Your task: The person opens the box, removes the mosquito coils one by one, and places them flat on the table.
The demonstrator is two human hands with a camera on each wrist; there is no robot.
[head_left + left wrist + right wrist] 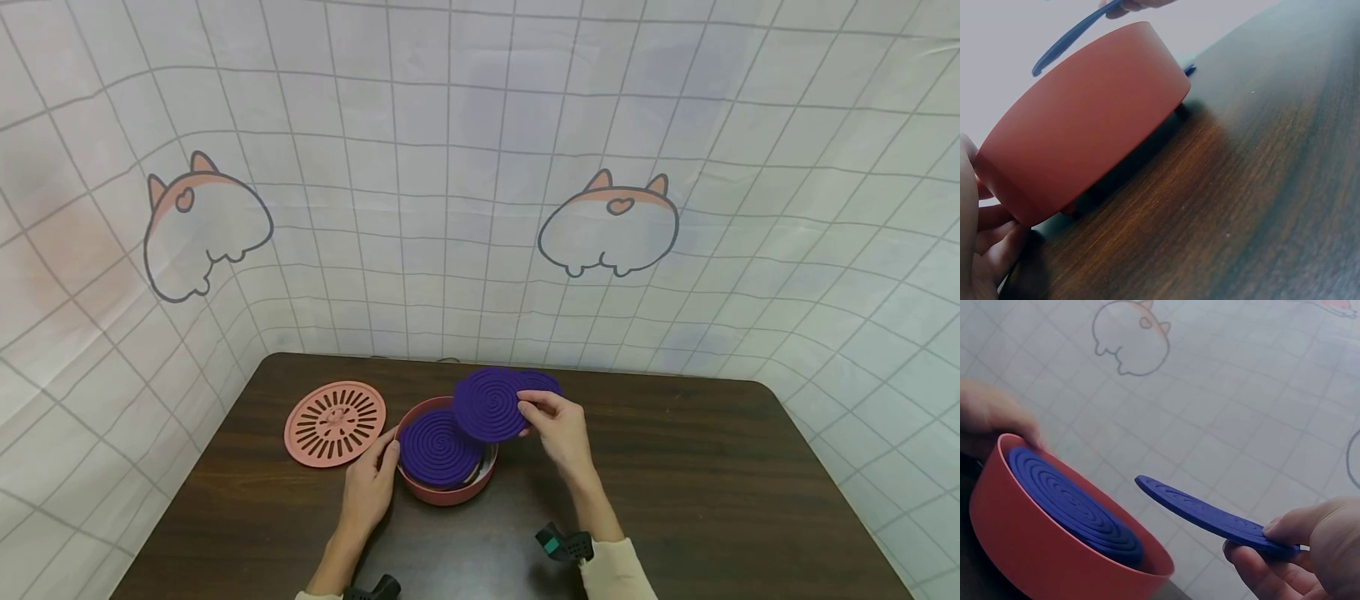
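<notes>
- Two hands work low on the dark wooden table (675, 467), close to the person
- Left hand (369, 487) rests against the near-left side of the round pink tub (447, 493), with its fingers lying fairly straight on the wall and the tip of one up at the rim
- Inside the tub lies a purple spiral disc (438, 446), flat and a bit tilted
- Right hand (561, 429) pinches a second purple disc (491, 404) by its right edge, thumb on top and fingers below, and holds it in the air just above the tub
- That disc looks thin, light and stiff, and I think it could snap, so the edge is a good place to hold it
- Another purple disc (542, 382) peeks out behind it
- Farther left lies a pink lid (335, 422) with slots, flat on the table
- Behind it all hangs a white cloth (480, 208) with squares
</notes>
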